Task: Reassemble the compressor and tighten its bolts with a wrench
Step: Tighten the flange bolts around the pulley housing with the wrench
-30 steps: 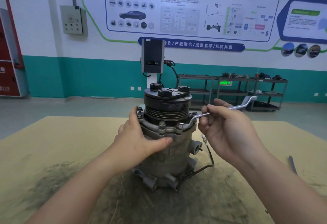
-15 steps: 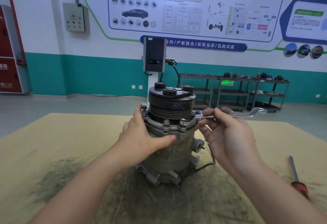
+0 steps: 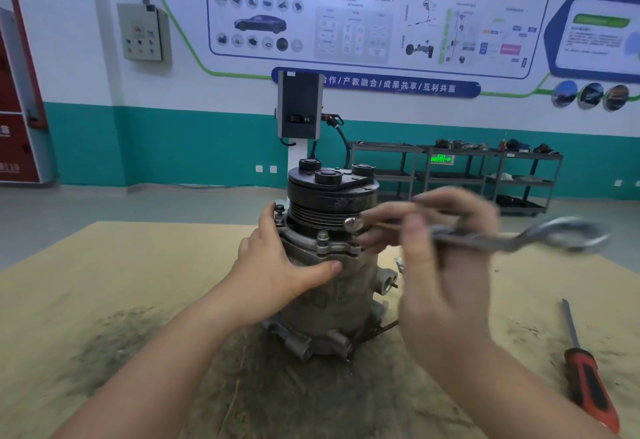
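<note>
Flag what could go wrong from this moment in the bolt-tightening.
The wrench is motion-blurred in the right hand, so its ring end may seat badly on the flange bolt and slip. The compressor stands upright, steadied only by the left hand; a hard pull could tip it. Left fingers near the flange risk a knock.

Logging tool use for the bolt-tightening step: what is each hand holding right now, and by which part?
The right hand grips the wrench along its shank, its ring end sticking out right. The left hand steadies the compressor by its body, just under the bolted flange.
</note>
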Motion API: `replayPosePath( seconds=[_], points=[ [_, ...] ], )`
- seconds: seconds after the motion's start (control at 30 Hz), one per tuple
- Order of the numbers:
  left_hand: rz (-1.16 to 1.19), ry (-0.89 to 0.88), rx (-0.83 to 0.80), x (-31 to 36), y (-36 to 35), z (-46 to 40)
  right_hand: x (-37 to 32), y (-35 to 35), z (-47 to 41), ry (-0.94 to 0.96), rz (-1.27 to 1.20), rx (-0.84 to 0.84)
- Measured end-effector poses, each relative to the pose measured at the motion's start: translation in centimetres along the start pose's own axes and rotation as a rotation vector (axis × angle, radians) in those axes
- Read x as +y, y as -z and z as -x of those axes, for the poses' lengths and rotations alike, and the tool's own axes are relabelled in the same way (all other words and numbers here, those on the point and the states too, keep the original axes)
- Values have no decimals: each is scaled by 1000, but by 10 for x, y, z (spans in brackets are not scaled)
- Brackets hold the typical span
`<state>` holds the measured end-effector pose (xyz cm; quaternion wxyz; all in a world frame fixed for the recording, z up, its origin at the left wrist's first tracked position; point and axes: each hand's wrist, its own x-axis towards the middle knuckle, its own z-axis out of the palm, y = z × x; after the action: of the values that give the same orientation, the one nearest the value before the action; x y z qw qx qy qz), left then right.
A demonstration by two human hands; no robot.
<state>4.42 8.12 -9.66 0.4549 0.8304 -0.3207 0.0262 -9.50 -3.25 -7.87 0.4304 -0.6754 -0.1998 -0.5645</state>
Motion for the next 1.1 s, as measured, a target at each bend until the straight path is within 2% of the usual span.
replayPosePath(
  seconds=[0.1,0.17,0.27,0.5,0.57,0.67,0.73,0.8,0.87,0.93,1.0,1.1],
  points=[
    [-6,9,-18,0,1,1,-5,12,-19,-338,-364,269],
    [-16,11,-15,0,0,1,0,19,-26,-543,-498,355],
    [-22,12,-15,0,0,3,8,21,-27,-736,-576,392],
    [-18,0,-7,-1,-1,2,22,31,-33,-889,-683,322],
    [-16,-2,-7,0,-1,3,24,29,-26,-793,-649,331],
    [-12,0,-9,0,0,3,25,16,-3,-397,-395,297],
    [-10,-4,-7,-1,0,3,24,11,10,-101,-176,183],
    [-7,-12,3,-1,-1,2,18,7,17,55,73,2],
    [-3,-19,24,-1,-2,1,13,3,19,128,307,-118],
    [-7,-16,36,-1,-3,1,6,-2,17,149,398,-159],
    [-5,-13,31,-2,-3,1,-1,-5,10,73,301,-139],
    [-12,-12,14,-2,-1,1,-7,5,-6,-120,-59,83]
  ],
)
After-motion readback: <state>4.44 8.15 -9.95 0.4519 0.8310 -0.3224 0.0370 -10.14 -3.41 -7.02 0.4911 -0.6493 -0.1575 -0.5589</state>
